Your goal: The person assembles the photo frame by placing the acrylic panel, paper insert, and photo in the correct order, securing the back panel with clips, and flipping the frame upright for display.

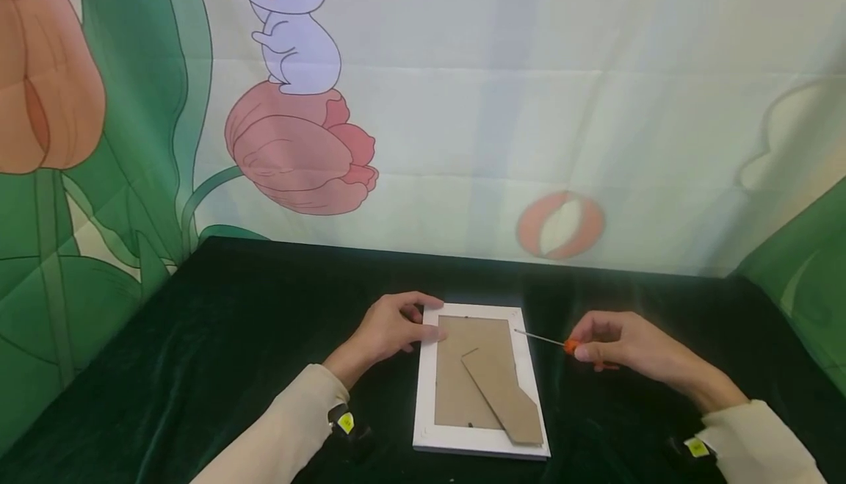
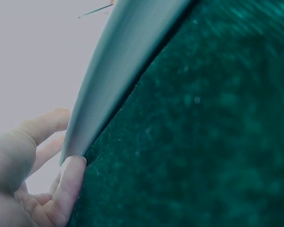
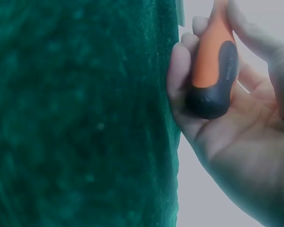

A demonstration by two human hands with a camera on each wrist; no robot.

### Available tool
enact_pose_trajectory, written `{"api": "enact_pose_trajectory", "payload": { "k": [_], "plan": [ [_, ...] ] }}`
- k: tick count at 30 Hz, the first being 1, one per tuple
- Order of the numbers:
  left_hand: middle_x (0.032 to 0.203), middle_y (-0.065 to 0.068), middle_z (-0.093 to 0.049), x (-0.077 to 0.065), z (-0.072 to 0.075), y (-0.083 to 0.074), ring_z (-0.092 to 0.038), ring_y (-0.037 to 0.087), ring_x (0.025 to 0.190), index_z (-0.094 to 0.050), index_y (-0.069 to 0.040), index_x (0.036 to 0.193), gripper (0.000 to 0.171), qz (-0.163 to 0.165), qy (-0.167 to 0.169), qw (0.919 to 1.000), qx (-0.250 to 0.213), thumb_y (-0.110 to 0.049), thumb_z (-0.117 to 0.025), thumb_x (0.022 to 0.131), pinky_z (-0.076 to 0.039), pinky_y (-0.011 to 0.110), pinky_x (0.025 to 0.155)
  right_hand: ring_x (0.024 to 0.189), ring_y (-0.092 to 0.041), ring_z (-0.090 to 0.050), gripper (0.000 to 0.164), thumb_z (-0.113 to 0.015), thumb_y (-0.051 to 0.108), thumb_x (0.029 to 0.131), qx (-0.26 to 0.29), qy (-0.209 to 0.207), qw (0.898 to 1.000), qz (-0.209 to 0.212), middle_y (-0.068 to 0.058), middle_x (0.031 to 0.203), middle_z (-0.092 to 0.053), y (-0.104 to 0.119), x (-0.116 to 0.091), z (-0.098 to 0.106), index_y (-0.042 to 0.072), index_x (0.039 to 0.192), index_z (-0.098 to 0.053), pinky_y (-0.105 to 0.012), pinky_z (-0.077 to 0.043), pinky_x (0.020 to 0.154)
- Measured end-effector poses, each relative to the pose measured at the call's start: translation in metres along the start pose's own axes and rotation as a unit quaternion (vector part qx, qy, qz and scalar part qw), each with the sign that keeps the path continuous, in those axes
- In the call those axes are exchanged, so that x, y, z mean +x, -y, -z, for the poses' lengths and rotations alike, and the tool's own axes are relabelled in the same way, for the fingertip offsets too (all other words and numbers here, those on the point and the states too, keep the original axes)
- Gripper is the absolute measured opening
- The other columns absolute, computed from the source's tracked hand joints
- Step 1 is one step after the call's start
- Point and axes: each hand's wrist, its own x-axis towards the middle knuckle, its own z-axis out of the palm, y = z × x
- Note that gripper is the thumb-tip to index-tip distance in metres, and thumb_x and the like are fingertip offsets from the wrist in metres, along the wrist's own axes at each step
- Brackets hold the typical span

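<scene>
A white picture frame point(image 1: 426, 388) lies face down on the dark cloth, its brown backing board point(image 1: 456, 381) upward and a brown stand flap point(image 1: 505, 399) slanting across it. At the frame's far left corner, my left hand point(image 1: 383, 328) grips the edge, thumb on the back side. The left wrist view shows those fingers around the frame's edge point(image 2: 113, 71). My right hand point(image 1: 637, 342) holds a screwdriver point(image 3: 212, 66) with an orange and black handle. Its thin shaft point(image 1: 545, 338) points left, and the tip appears over the frame's right border; contact cannot be told.
Dark green velvet cloth point(image 1: 264, 337) covers the table. Behind it hangs a pale curtain point(image 1: 463, 139) printed with flowers and a white animal. Small dark metal tabs point(image 1: 470, 425) sit along the backing's edges.
</scene>
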Motion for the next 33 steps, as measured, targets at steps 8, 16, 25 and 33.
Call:
{"api": "enact_pose_trajectory", "payload": {
  "k": [8,16,25,33],
  "plan": [
    [0.103,0.008,-0.063,-0.0015,0.0029,0.0,-0.067,0.025,0.086,-0.077,-0.02,0.127,0.042,0.001,-0.002,1.0,0.004,-0.026,-0.09,0.088,-0.063,0.033,0.069,0.09,-0.03,-0.068,0.016,-0.071,0.022,0.103,0.01,0.029,0.999,0.01,-0.011,0.104,-0.071,-0.0041,-0.0004,0.001,0.009,0.112,-0.07,-0.04,-0.062,0.079],
    [0.103,0.009,-0.062,-0.0008,0.002,0.0012,-0.067,0.025,0.085,-0.076,-0.018,0.128,0.043,-0.008,0.003,1.0,0.003,-0.024,-0.09,0.088,-0.064,0.034,0.069,0.088,-0.029,-0.067,0.017,-0.073,0.022,0.101,0.001,0.046,0.999,-0.001,-0.011,0.1,-0.071,-0.0063,-0.003,0.0028,0.008,0.109,-0.068,-0.038,-0.058,0.077],
    [0.102,0.008,-0.063,0.0014,0.0014,0.0013,-0.067,0.026,0.086,-0.076,-0.019,0.128,0.044,-0.009,0.004,0.9999,0.004,-0.025,-0.091,0.087,-0.064,0.034,0.07,0.087,-0.027,-0.067,0.013,-0.073,0.021,0.102,-0.017,0.048,0.999,0.015,-0.007,0.098,-0.072,-0.0066,-0.0041,0.0029,0.011,0.107,-0.068,-0.035,-0.056,0.076],
    [0.102,0.008,-0.063,0.0009,0.001,0.0004,-0.067,0.026,0.087,-0.076,-0.018,0.128,0.043,-0.008,0.005,1.0,0.002,-0.025,-0.09,0.087,-0.064,0.035,0.07,0.088,-0.026,-0.067,0.012,-0.073,0.022,0.102,-0.03,0.048,0.998,0.025,-0.005,0.096,-0.072,-0.0056,-0.0036,0.0016,0.012,0.106,-0.068,-0.036,-0.056,0.077]
  ]
}}
